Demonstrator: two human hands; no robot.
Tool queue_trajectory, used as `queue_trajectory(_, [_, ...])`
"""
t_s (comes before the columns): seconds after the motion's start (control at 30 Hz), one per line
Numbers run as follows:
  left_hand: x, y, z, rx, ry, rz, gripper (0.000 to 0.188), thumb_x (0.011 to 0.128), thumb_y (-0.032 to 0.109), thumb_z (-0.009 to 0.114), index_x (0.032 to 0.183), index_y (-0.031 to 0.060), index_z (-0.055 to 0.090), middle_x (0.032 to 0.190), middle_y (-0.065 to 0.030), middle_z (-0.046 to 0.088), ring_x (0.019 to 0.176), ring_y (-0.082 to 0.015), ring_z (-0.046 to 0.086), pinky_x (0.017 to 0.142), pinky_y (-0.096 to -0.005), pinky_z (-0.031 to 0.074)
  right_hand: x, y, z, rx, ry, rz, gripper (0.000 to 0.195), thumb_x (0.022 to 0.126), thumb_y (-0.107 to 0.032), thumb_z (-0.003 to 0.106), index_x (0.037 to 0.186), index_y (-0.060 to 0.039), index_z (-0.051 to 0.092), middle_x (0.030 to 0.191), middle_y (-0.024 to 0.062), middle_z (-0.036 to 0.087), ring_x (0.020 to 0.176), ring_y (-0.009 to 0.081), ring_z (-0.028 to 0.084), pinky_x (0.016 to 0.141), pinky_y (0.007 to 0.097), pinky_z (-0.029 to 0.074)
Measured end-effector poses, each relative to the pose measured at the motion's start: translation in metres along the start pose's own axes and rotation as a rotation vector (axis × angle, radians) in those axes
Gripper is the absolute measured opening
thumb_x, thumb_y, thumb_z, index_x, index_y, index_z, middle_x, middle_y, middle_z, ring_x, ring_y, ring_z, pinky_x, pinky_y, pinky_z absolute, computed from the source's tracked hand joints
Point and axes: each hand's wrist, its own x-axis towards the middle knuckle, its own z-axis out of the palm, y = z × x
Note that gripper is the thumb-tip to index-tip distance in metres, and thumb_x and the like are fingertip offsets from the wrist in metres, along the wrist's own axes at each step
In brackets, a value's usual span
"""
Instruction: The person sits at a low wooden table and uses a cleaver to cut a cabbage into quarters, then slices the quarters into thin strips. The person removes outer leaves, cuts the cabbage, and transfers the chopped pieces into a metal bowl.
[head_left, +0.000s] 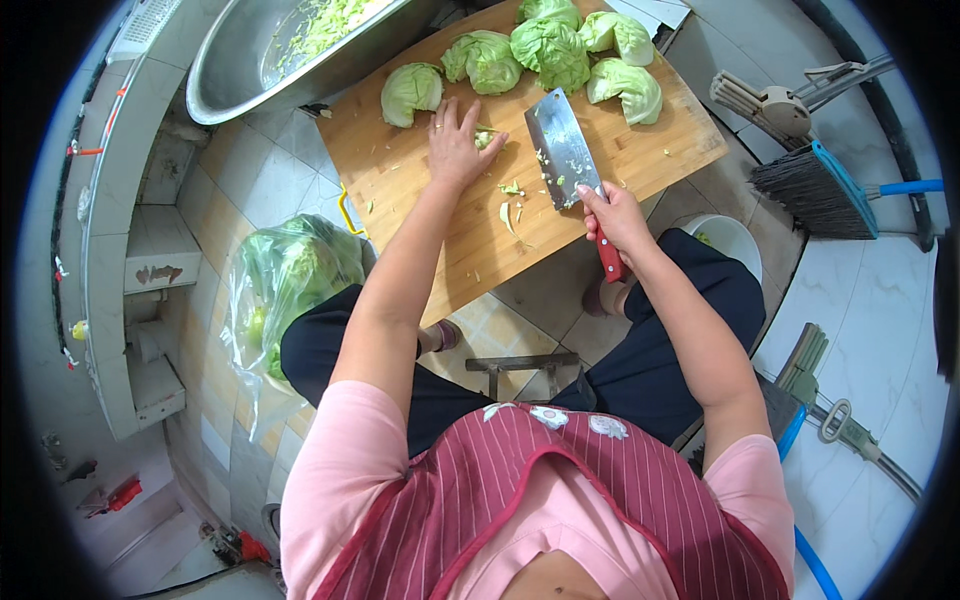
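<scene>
My right hand (616, 217) grips the red handle of a cleaver (564, 146), whose broad steel blade lies over the wooden cutting board (637, 157) with cabbage bits stuck to it. Fingers spread, my left hand (459, 146) rests on the board beside a small cut cabbage piece (484, 138); whether it grips that piece is not clear. Just beyond its fingertips sits a cabbage chunk (411, 94). Further cut cabbage pieces (481, 61) lie along the far side, among them a fuller leafy one (551, 52). Small scraps (511, 187) are scattered in the middle.
A large steel basin (225, 82) holding shredded cabbage (330, 26) stands at the upper left. On the tiled floor, a clear plastic bag of cabbages (289, 277) is beside my left knee. A white bucket (739, 240) stands by my right knee, near a broom (817, 191) and mops (780, 109).
</scene>
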Motion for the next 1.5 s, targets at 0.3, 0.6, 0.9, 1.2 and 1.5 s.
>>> queue_trajectory(0.3, [-0.048, 0.022, -0.018, -0.266, 0.054, -0.171, 0.068, 0.076, 0.042, 0.063, 0.127, 0.004, 0.042, 0.132, -0.0199, 0.037, 0.124, -0.0337, 0.033, 0.103, -0.0414, 0.028, 0.007, 0.032, 0.027, 0.121, -0.026, 0.018, 0.024, 0.089, -0.024, 0.055, 0.079, -0.0038, 0.047, 0.062, 0.0005, 0.047, 0.046, 0.0065, 0.047, 0.04, 0.0231, 0.043])
queue_trajectory(0.6, [0.018, 0.04, -0.045, -0.234, 0.345, -0.163, 0.062, 0.081, 0.039, 0.057, 0.119, -0.0074, 0.042, 0.133, -0.0281, 0.031, 0.126, -0.0405, 0.027, 0.104, -0.047, 0.022, 0.015, -0.03, 0.096, 0.056, -0.215, -0.139, 0.024, 0.089, -0.023, 0.054, 0.073, -0.0057, 0.047, 0.052, 0.0005, 0.047, 0.04, 0.009, 0.045, 0.037, 0.0251, 0.038])
queue_trajectory(0.9, [0.195, -0.121, -0.248, 0.203, 0.584, 0.015, 0.036, 0.09, 0.026, 0.045, 0.119, 0.0079, 0.036, 0.125, -0.018, 0.029, 0.117, -0.0313, 0.028, 0.094, -0.0418, 0.027, 0.115, -0.245, 0.115, 0.111, -0.136, -0.62, 0.025, 0.086, -0.026, 0.054, 0.079, -0.0021, 0.055, 0.055, 0.0095, 0.056, 0.041, 0.0165, 0.05, 0.04, 0.0321, 0.043])
queue_trajectory(1.2, [0.024, -0.175, -0.066, 0.186, 0.371, -0.213, 0.027, 0.074, 0.011, 0.056, 0.101, 0.0103, 0.061, 0.112, -0.0137, 0.053, 0.101, -0.0329, 0.05, 0.087, -0.0399, 0.043, -0.008, -0.098, 0.029, 0.087, -0.028, -0.114, 0.024, 0.089, -0.024, 0.054, 0.074, -0.0065, 0.046, 0.058, -0.0011, 0.046, 0.044, 0.0059, 0.044, 0.041, 0.0213, 0.039])
queue_trajectory(1.5, [-0.008, -0.145, -0.045, 0.284, -0.121, -0.181, 0.022, 0.074, 0.009, 0.056, 0.096, 0.0088, 0.058, 0.097, -0.0117, 0.054, 0.086, -0.0303, 0.056, 0.073, -0.0388, 0.048, 0.03, -0.098, 0.013, 0.075, -0.006, -0.137, 0.023, 0.088, -0.023, 0.057, 0.076, -0.0058, 0.046, 0.063, -0.0012, 0.047, 0.046, 0.0045, 0.044, 0.04, 0.0198, 0.039])
